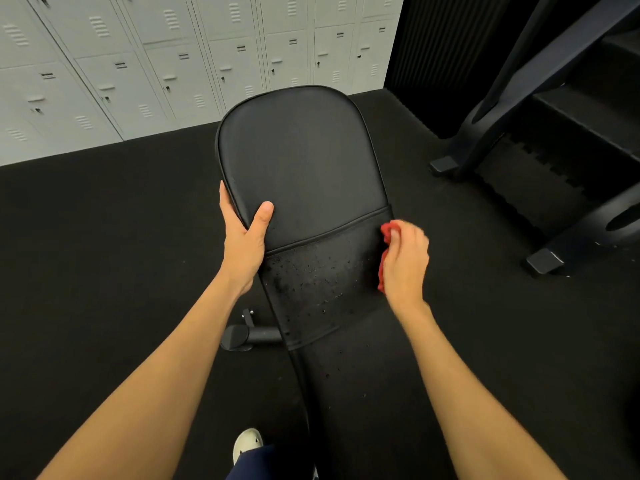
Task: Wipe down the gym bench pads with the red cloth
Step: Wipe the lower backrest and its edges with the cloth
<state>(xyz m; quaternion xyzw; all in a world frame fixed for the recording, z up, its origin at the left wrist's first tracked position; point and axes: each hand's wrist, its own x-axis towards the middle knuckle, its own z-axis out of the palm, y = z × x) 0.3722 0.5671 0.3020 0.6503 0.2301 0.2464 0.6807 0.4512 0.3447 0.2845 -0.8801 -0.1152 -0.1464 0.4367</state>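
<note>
A black gym bench runs away from me, its smooth back pad (304, 161) raised toward the lockers. Below a seam, the pad's lower section (318, 285) is speckled with droplets. The seat pad (367, 393) lies nearest me with a few drops on it. My left hand (244, 242) grips the back pad's left edge, thumb on top. My right hand (405, 261) holds the bunched red cloth (388, 237) against the right edge of the wet section, just below the seam. Most of the cloth is hidden under my fingers.
Grey lockers (166, 64) line the far wall. A dark machine frame (540, 133) with rubber feet stands to the right. The bench's left foot bar (249, 336) sticks out over the black floor. My shoe (247, 441) is beside the seat.
</note>
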